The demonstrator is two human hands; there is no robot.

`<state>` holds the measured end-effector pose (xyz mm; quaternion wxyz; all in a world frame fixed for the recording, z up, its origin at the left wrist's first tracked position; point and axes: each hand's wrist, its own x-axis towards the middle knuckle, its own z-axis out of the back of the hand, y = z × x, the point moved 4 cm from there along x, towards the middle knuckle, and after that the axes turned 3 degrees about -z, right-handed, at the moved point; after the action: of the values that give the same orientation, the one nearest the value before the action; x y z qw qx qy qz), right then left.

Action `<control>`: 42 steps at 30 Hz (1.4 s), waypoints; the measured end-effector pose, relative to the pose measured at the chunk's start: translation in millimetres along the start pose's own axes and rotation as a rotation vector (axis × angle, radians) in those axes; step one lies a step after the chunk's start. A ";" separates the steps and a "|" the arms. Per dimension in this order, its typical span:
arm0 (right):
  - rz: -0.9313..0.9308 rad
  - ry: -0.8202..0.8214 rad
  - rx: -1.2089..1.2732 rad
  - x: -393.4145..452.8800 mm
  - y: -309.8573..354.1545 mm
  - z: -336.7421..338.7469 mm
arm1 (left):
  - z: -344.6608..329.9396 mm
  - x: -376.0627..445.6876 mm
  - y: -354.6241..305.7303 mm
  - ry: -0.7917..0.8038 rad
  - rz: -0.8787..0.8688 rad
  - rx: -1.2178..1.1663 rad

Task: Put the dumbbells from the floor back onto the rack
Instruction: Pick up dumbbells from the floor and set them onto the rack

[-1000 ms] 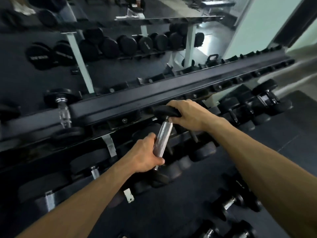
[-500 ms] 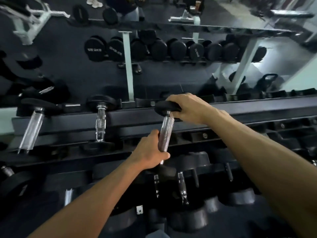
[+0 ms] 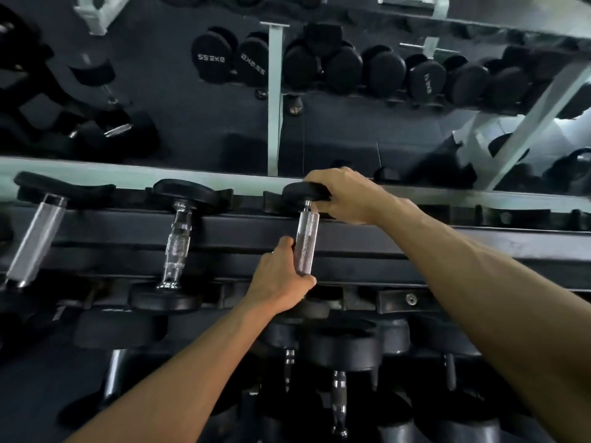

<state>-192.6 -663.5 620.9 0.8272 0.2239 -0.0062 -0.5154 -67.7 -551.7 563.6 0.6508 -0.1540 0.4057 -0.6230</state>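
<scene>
A dumbbell (image 3: 306,238) with a knurled silver handle and black round heads lies across the top tier of the black rack (image 3: 447,247). My left hand (image 3: 281,279) is wrapped around the lower part of its handle. My right hand (image 3: 343,193) grips its far black head at the rack's back rail. Its near head is mostly hidden under my left hand.
Two other dumbbells (image 3: 177,241) (image 3: 35,238) rest on the same tier to the left. Lower tiers hold several black dumbbells (image 3: 340,353). A mirror behind the rack reflects another rack of heavy dumbbells (image 3: 211,57). Empty cradles run along the top tier to the right.
The view has swung up and left, bringing the rack square-on. Both hands have kept their grip and the dumbbell has settled onto the top tier beside the two others.
</scene>
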 end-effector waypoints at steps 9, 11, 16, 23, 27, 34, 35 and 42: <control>0.047 0.021 0.008 13.1 -7.1 -15.8 | -16.6 11.2 10.1 0.001 0.047 0.011; 0.042 0.019 0.028 10.8 -10.6 -15.9 | -19.4 11.6 8.0 0.005 0.042 -0.003; 0.007 0.005 0.110 4.8 -14.2 -17.4 | -21.0 11.4 9.2 0.018 0.034 -0.044; -0.067 -0.073 0.171 -5.6 -15.7 -14.9 | -19.4 7.0 9.6 0.002 0.013 -0.033; -0.088 -0.097 0.176 -19.4 -12.7 -9.5 | -9.5 0.2 4.9 -0.052 -0.056 0.050; -0.181 -0.164 0.061 -53.1 -6.4 9.6 | 8.5 -26.7 -18.8 -0.112 -0.306 0.354; -0.202 -0.173 0.050 -61.5 -4.7 11.4 | 9.2 -32.1 -22.5 -0.110 -0.340 0.373; -0.415 -0.226 -0.035 -145.8 11.7 11.4 | 2.0 -78.6 -43.3 -0.018 -0.594 0.456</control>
<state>-253.7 -538.7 667.7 0.7015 0.1467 -0.0435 -0.6961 -87.7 -486.5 621.8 0.4628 -0.1215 0.1883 -0.8577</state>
